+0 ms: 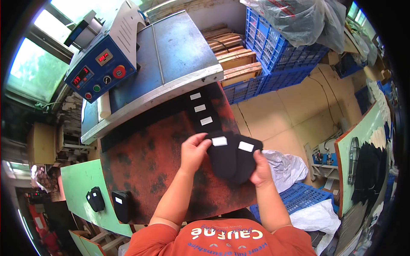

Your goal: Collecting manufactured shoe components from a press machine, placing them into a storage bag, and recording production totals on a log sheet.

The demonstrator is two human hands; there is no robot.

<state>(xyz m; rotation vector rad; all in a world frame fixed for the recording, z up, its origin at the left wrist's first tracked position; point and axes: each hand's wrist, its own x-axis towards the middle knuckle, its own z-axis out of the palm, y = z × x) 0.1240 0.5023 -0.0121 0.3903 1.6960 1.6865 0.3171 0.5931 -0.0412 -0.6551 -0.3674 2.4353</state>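
Over the right part of a worn red-and-black tabletop (pixel 171 179), I hold two flat, black, sock-like fabric pieces that overlap. The left black piece (pixel 223 160) has a white label near its top, and my left hand (pixel 194 151) pinches its upper left corner. My right hand (pixel 261 170) grips the outer edge of the right black piece (pixel 247 164), which bears a similar white label. Just beyond my left hand, a row of black pieces (pixel 203 112) with three white labels lies at the edge of the machine's bed.
A blue machine with a control panel (pixel 100 64) stands at the far left. Labelled black stacks lie on the tabletop (pixel 122 207) and a green board (pixel 95 199). Blue crates (pixel 273 47) stand behind; a dark fabric pile (pixel 369 170) sits at right.
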